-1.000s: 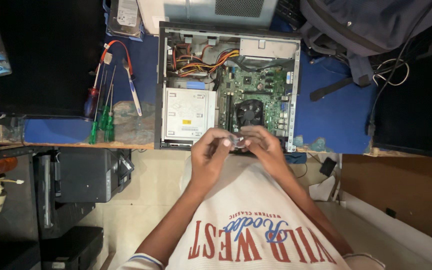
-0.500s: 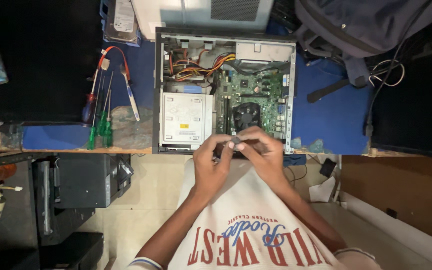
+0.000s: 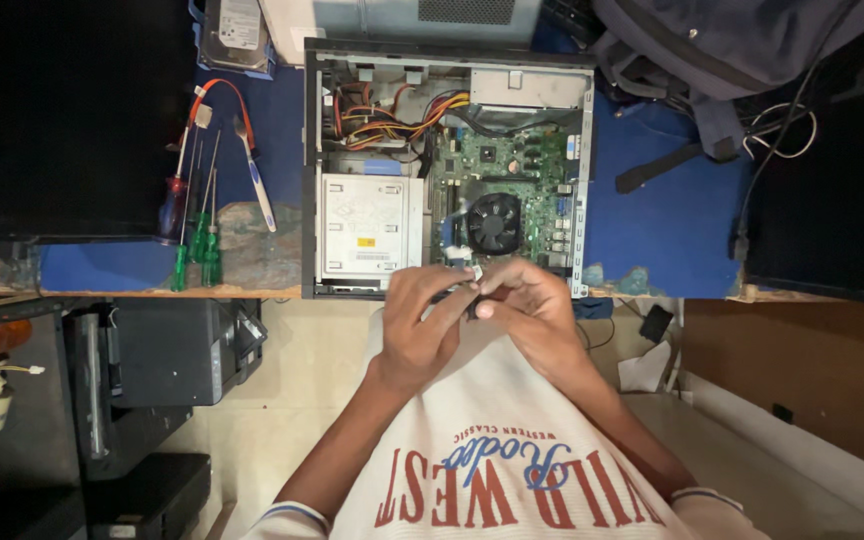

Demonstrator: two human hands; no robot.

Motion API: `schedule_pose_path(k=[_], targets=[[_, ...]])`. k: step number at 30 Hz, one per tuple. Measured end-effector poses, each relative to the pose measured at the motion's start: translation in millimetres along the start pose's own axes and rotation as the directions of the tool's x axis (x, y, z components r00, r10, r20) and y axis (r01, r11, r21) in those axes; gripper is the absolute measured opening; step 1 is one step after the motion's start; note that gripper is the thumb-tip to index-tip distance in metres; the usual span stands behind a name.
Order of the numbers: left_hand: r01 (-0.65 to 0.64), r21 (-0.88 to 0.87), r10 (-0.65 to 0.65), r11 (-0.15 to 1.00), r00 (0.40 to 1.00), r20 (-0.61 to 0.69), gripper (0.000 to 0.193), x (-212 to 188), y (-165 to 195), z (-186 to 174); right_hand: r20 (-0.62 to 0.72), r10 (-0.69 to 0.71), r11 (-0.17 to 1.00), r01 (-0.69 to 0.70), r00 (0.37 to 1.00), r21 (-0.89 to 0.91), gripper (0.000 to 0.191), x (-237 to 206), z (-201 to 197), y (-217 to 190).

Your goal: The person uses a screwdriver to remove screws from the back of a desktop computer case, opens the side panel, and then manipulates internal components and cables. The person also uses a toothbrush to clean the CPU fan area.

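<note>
An open desktop computer case [image 3: 313, 180] lies flat on the blue desk, showing a green motherboard [image 3: 522, 170], a black cooler fan [image 3: 493, 222], a silver drive bay [image 3: 369, 227] and coloured cables [image 3: 392, 118]. My left hand [image 3: 422, 325] and my right hand [image 3: 532, 315] meet just below the case's near edge, over my lap. Together they pinch a small pale part [image 3: 472, 275] between the fingertips; most of it is hidden by the fingers.
Green-handled and red-handled screwdrivers [image 3: 192, 235] and a toothbrush [image 3: 255, 190] lie left of the case. A hard drive [image 3: 236, 25] lies at the top left, a grey backpack [image 3: 722, 50] at the top right. Black boxes [image 3: 162, 350] stand under the desk at the left.
Both hands stay together on the small part, having shifted slightly toward me; the fingers have turned a little around it. The case has not moved.
</note>
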State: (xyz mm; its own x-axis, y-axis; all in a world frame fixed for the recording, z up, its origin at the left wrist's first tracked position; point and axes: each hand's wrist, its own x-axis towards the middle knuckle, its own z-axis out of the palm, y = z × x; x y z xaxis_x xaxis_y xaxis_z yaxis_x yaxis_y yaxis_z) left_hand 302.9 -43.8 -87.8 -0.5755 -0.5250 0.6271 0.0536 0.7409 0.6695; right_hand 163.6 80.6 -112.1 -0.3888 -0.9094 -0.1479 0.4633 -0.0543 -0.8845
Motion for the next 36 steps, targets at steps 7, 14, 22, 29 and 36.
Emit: schedule_pose_path(k=[7, 14, 22, 29, 36], targets=[[0.315, -0.199, -0.334, 0.928, 0.94, -0.068, 0.023, -5, 7, 6, -0.035, 0.053, 0.999, -0.053, 0.998, -0.012, 0.038, 3, 4, -4], [0.457, -0.283, -0.496, 0.843, 0.865, -0.08, 0.016, -4, 4, 5, 0.012, 0.092, 0.962, -0.092, 0.996, 0.256, 0.029, 4, -3, 0], [0.456, -0.331, -0.488, 0.826, 0.873, -0.015, 0.013, -3, 4, 5, 0.003, 0.165, 0.883, -0.149, 0.986, 0.445, 0.022, 4, -12, 0], [0.453, -0.349, -0.477, 0.82, 0.879, 0.019, 0.014, -2, 8, 6, -0.013, 0.184, 0.878, -0.159, 0.983, 0.451, 0.022, 3, -13, 2], [0.429, -0.333, -0.449, 0.84, 0.893, 0.018, 0.016, 2, 10, 3, -0.048, 0.195, 0.848, -0.144, 0.98, 0.51, 0.016, 5, -11, -3]])
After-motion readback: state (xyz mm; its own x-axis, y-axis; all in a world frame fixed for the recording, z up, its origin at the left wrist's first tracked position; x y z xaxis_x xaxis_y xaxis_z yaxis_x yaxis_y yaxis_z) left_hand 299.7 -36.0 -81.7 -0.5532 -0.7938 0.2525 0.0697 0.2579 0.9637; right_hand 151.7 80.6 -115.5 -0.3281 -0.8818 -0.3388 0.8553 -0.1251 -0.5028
